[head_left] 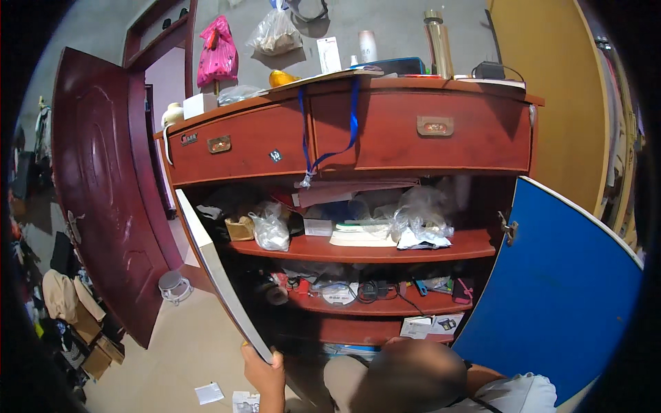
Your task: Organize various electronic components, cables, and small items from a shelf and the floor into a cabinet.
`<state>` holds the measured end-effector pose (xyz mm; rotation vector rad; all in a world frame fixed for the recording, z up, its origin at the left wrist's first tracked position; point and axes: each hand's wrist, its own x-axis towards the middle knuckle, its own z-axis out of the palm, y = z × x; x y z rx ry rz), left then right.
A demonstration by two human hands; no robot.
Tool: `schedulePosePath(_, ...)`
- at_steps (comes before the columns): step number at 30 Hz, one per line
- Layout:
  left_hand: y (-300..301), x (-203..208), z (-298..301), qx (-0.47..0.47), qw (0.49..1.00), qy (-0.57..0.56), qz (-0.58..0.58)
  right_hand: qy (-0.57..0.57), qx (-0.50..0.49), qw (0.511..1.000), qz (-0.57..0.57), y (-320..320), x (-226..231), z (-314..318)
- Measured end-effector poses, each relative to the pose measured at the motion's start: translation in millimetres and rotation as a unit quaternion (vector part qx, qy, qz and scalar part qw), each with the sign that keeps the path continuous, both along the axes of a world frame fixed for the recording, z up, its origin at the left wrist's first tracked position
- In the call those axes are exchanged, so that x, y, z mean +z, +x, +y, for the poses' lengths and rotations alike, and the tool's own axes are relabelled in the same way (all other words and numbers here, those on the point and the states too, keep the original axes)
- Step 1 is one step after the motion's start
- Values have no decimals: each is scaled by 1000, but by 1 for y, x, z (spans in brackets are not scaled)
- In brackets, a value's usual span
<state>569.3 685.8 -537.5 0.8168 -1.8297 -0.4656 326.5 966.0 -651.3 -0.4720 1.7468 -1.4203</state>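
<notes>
At the lower left, my left hand (265, 372) is closed round the bottom corner of an open cabinet door (224, 279), seen almost edge-on. My right hand cannot be made out. A large blurred shape (416, 378) with bare skin and white cloth (520, 396) beside it fills the lower right; I cannot tell what it is. Ahead stands a red wooden cabinet (413, 141) with two drawers. Its upper shelf (358, 252) bears plastic bags (272, 227), papers and a small box. Cables, blue scissors (418, 287) and small items crowd the middle shelf (413, 303).
The blue right-hand cabinet door (558, 296) stands wide open. A blue lanyard (354, 117) hangs over the drawers. On top are a metal flask (438, 45) and a white bottle (367, 47). Left are a dark red room door (103, 186), a small stool (175, 286) and papers (208, 393) on the floor.
</notes>
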Motion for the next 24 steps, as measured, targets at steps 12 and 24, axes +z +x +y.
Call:
schedulePosePath(12,61,-2,-20,36,999,-8,-21,-24,30,999,9,-5,23,10)
schedulePosePath(24,145,-5,-76,62,997,19,-37,-190,-202,815,509,-32,301,-35)
